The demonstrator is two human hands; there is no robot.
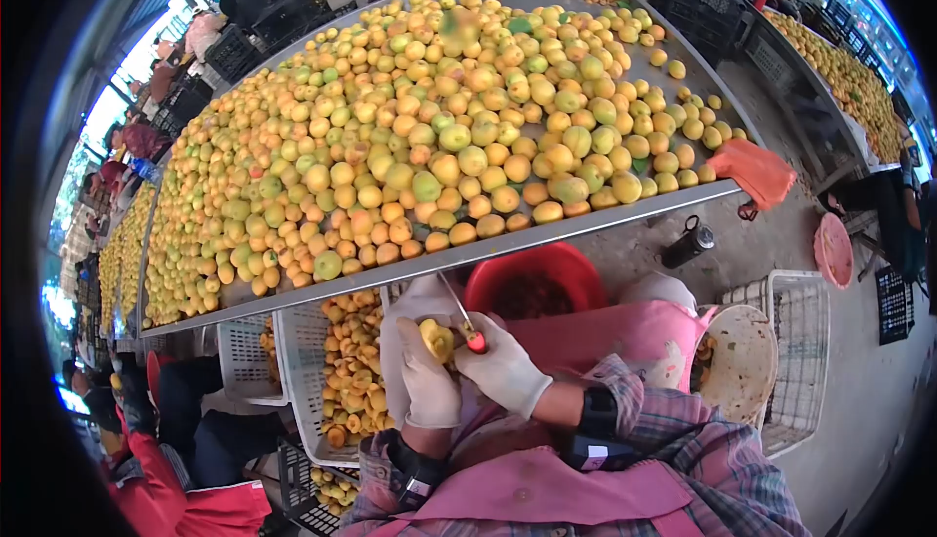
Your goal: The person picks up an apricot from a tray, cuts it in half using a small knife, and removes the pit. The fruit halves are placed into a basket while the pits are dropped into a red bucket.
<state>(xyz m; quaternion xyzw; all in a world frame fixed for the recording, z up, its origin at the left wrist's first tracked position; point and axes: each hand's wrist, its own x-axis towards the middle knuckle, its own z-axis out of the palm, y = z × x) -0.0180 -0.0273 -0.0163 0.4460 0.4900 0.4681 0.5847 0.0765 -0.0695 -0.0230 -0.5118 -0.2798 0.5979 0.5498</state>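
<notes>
In front of my lap, my left hand (430, 386), in a white glove, is closed around a yellow apricot (435, 341) that looks cut open. Just to its right, my white-gloved right hand (504, 369) grips a small knife (455, 298). The red end of the handle shows by my fingers, and the thin blade points up toward the table edge. Both hands are close together below the metal table (439, 262), which bears a large heap of whole apricots (429, 146).
A white crate (305, 371) of apricot halves (353, 371) stands to my left. A red basin (586, 288) with dark contents sits under the table edge. To the right are a pale bowl (752, 361), a white crate (808, 361), a black bottle (691, 242) and an orange bag (756, 174).
</notes>
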